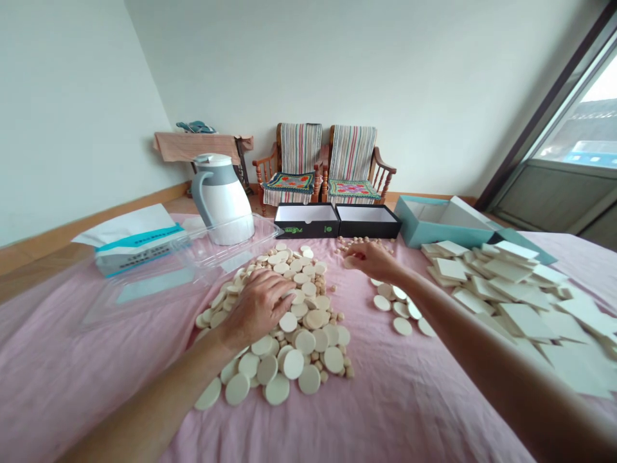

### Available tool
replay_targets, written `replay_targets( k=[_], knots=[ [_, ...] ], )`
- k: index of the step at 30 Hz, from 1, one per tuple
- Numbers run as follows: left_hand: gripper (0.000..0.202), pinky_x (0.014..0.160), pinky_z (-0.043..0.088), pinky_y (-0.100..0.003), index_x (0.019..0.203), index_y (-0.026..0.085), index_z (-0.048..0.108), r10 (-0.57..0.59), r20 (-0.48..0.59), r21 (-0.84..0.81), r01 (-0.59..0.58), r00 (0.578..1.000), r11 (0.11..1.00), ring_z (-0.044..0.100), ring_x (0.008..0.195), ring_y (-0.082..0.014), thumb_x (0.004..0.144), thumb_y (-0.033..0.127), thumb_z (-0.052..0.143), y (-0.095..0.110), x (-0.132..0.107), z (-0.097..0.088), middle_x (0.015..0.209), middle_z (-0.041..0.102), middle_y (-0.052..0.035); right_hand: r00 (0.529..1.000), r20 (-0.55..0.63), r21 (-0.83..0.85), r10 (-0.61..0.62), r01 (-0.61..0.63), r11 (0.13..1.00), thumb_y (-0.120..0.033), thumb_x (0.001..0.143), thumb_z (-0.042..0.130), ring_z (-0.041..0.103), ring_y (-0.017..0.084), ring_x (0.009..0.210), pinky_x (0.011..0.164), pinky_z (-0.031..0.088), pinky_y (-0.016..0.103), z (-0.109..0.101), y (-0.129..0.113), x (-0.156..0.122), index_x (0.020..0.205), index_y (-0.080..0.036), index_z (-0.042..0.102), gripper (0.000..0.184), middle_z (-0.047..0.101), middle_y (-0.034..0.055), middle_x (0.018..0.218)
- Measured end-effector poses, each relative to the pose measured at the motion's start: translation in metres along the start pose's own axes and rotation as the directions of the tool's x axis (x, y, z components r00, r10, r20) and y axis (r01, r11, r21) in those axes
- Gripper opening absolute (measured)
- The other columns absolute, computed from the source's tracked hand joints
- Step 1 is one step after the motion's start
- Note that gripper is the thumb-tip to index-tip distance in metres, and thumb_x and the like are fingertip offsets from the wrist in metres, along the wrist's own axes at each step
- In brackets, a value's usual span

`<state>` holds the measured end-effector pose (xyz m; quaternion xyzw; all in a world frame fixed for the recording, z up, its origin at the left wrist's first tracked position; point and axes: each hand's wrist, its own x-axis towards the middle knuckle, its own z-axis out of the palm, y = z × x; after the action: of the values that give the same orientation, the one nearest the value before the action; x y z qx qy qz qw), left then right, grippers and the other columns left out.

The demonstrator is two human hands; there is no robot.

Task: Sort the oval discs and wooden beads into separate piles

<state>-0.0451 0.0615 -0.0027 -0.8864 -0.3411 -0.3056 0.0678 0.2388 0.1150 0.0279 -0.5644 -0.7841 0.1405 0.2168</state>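
Observation:
My left hand (260, 303) lies on a large heap of pale round wooden discs (293, 364), fingers stretched out over them. Small wooden beads (320, 283) are mixed in along the heap's right side. Beyond the heap and to its right, my right hand (371, 258) has its fingers pinched together on what looks like one pale disc (348, 262), partly covered by the fingertips. Just behind that hand is a cluster of small wooden beads (355, 242). Nearer me, under and beside my right forearm, lies a smaller group of discs (402, 326).
Square wooden tiles (525, 319) are piled at right beside a teal box (434, 222). Two black boxes (308, 228) with white insides stand at the back. To the left are a white-grey jug (231, 206), clear plastic trays (144, 286) and a tissue pack (139, 251) on the pink cloth (385, 399).

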Motion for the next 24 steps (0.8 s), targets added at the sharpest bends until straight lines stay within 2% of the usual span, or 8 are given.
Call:
replay_targets(
  k=[5, 7, 10, 12, 15, 19, 21, 24],
  knots=[
    [0.016, 0.087, 0.042, -0.039, 0.096, 0.018, 0.066, 0.013, -0.022, 0.009, -0.013, 1.000, 1.000, 0.059, 0.089, -0.0203, 0.088, 0.024, 0.053, -0.002, 0.001, 0.004, 0.089, 0.069, -0.0052, 0.959, 0.283, 0.072, -0.026, 0.005, 0.997, -0.024, 0.073, 0.052, 0.056, 0.013, 0.063, 0.057, 0.039, 0.022, -0.041, 0.041, -0.048, 0.078, -0.016, 0.073, 0.023, 0.068, 0.0026, 0.069],
    [0.016, 0.088, 0.042, -0.039, 0.096, 0.018, 0.066, 0.017, -0.027, 0.011, -0.017, 1.000, 1.000, 0.059, 0.089, -0.0202, 0.088, 0.024, 0.053, -0.003, 0.001, 0.005, 0.090, 0.069, -0.0052, 0.957, 0.289, 0.069, 0.022, -0.043, 0.997, -0.027, 0.074, 0.053, 0.056, 0.013, 0.061, 0.054, 0.038, 0.022, -0.049, 0.050, -0.058, 0.076, -0.016, 0.073, 0.023, 0.068, 0.0027, 0.067],
    [0.016, 0.088, 0.042, -0.039, 0.096, 0.018, 0.066, 0.015, -0.026, 0.012, -0.014, 1.000, 1.000, 0.060, 0.090, -0.0202, 0.088, 0.024, 0.053, -0.002, 0.001, 0.004, 0.090, 0.070, -0.0050, 0.982, 0.165, -0.003, 0.091, -0.092, 0.996, -0.027, 0.075, 0.053, 0.057, 0.013, 0.060, 0.053, 0.039, 0.023, -0.048, 0.050, -0.058, 0.074, -0.017, 0.073, 0.023, 0.068, 0.0025, 0.067],
    [0.016, 0.088, 0.042, -0.039, 0.095, 0.018, 0.066, 0.013, -0.020, 0.011, -0.013, 1.000, 1.000, 0.060, 0.089, -0.0199, 0.088, 0.024, 0.053, -0.001, 0.001, 0.001, 0.090, 0.069, -0.0048, 0.996, 0.045, -0.033, 0.072, -0.070, 0.997, -0.023, 0.076, 0.052, 0.059, 0.013, 0.062, 0.056, 0.040, 0.023, -0.036, 0.040, -0.047, 0.072, -0.018, 0.072, 0.021, 0.069, 0.0023, 0.069],
    [0.016, 0.088, 0.041, -0.040, 0.094, 0.018, 0.066, 0.018, -0.006, 0.011, -0.018, 1.000, 1.000, 0.060, 0.087, -0.0192, 0.089, 0.024, 0.052, 0.001, 0.002, -0.002, 0.089, 0.069, -0.0047, 0.996, -0.056, -0.035, -0.063, 0.061, 0.997, -0.014, 0.074, 0.051, 0.061, 0.014, 0.069, 0.063, 0.044, 0.024, -0.005, 0.016, -0.020, 0.079, -0.019, 0.071, 0.021, 0.070, 0.0021, 0.076],
    [0.017, 0.089, 0.041, -0.040, 0.096, 0.018, 0.066, 0.004, 0.001, 0.009, -0.004, 1.000, 1.000, 0.059, 0.089, -0.0195, 0.089, 0.026, 0.052, 0.001, 0.001, -0.002, 0.089, 0.068, -0.0052, 0.978, -0.034, -0.054, -0.207, 0.205, 0.977, -0.004, 0.067, 0.054, 0.062, 0.018, 0.085, 0.076, 0.046, 0.028, 0.039, -0.013, 0.015, 0.100, -0.015, 0.068, 0.037, 0.070, 0.0085, 0.097],
    [0.017, 0.089, 0.040, -0.039, 0.097, 0.018, 0.066, -0.007, 0.008, 0.007, 0.007, 1.000, 1.000, 0.059, 0.090, -0.0195, 0.089, 0.025, 0.052, 0.001, 0.000, -0.002, 0.089, 0.068, -0.0050, 0.969, 0.006, -0.094, -0.245, 0.245, 0.965, -0.004, 0.066, 0.056, 0.061, 0.021, 0.092, 0.082, 0.045, 0.031, 0.053, -0.022, 0.026, 0.101, -0.015, 0.068, 0.039, 0.069, 0.0101, 0.101],
    [0.016, 0.089, 0.041, -0.039, 0.096, 0.018, 0.065, -0.012, 0.019, 0.009, 0.012, 1.000, 1.000, 0.058, 0.090, -0.0197, 0.089, 0.024, 0.052, 0.002, 0.001, -0.003, 0.089, 0.068, -0.0047, 0.962, 0.049, -0.129, -0.267, 0.272, 0.954, -0.007, 0.069, 0.056, 0.061, 0.022, 0.092, 0.084, 0.044, 0.032, 0.062, -0.027, 0.033, 0.097, -0.016, 0.069, 0.032, 0.069, 0.0097, 0.097]
  ],
)
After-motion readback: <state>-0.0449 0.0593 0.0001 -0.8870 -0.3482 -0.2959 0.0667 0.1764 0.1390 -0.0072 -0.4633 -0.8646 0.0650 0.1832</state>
